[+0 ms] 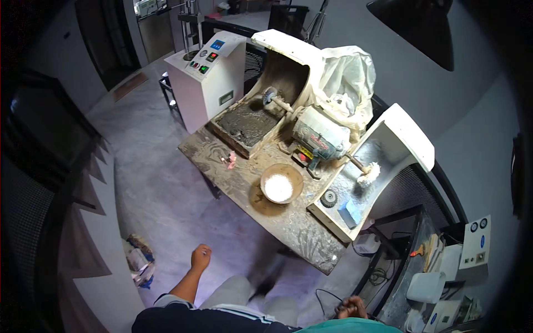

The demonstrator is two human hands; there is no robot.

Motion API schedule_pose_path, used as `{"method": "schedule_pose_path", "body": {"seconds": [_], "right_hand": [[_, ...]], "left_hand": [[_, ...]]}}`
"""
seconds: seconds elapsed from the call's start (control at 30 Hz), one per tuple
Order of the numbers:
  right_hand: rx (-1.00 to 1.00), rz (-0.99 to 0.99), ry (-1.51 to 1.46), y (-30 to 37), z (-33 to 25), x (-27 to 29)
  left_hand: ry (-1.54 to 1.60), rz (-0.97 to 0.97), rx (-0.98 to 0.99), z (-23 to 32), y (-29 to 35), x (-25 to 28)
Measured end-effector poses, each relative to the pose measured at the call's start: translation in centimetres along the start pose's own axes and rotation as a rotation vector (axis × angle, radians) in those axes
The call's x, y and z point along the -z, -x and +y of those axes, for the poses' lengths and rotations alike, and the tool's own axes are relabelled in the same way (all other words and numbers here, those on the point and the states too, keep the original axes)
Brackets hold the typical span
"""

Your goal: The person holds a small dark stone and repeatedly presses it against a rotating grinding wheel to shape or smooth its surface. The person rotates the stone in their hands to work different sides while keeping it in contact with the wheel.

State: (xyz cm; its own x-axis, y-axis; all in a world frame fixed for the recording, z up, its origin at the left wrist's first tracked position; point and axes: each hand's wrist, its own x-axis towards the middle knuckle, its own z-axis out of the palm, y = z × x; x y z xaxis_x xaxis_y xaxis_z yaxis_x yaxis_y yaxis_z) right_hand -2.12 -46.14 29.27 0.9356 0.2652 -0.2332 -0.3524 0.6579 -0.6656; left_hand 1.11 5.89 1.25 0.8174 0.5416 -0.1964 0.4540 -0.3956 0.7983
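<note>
My left hand (201,258) is in the air over the floor, short of the bench's near edge. Its fingers are curled into a fist, and whatever they may hold is hidden. Low on the right, my right hand (351,307) is near my body with its fingers bent in; I cannot make out anything in them. Both hands are apart from the bench. The nearest things on it are a brown bowl of white powder (278,187) and some small pink pieces (231,160). Behind the bowl stands a bench polishing motor (321,132) with a wheel on each shaft end.
Dark wet grit fills the left hooded tray (236,145). In the right hooded tray (333,228) lie a blue block (350,213) and a small black brush wheel (328,198). A white control cabinet (208,91) stands left, a side table (408,261) right, a black lamp (419,28) above.
</note>
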Motion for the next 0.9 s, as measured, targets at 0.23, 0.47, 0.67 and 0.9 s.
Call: {"method": "schedule_pose_path", "body": {"seconds": [0.23, 0.47, 0.67, 0.9], "right_hand": [[0.014, -0.126, 0.39, -12.5, -5.5, -18.4], [0.051, -0.3, 1.037, -24.7, -8.9, -32.3], [0.045, -0.416, 1.508, -47.7, 3.7, -34.3], [-0.271, 0.205, 1.92, -59.0, 15.8, -33.9]], "left_hand": [[0.02, 0.014, 0.044, 2.2, 0.4, 5.6], [0.399, 0.16, 0.143, 16.1, -7.5, 14.9], [0.59, 0.241, 0.196, 21.7, -15.1, 24.6], [0.434, 0.135, 0.272, 18.6, -26.4, 36.2]]}}
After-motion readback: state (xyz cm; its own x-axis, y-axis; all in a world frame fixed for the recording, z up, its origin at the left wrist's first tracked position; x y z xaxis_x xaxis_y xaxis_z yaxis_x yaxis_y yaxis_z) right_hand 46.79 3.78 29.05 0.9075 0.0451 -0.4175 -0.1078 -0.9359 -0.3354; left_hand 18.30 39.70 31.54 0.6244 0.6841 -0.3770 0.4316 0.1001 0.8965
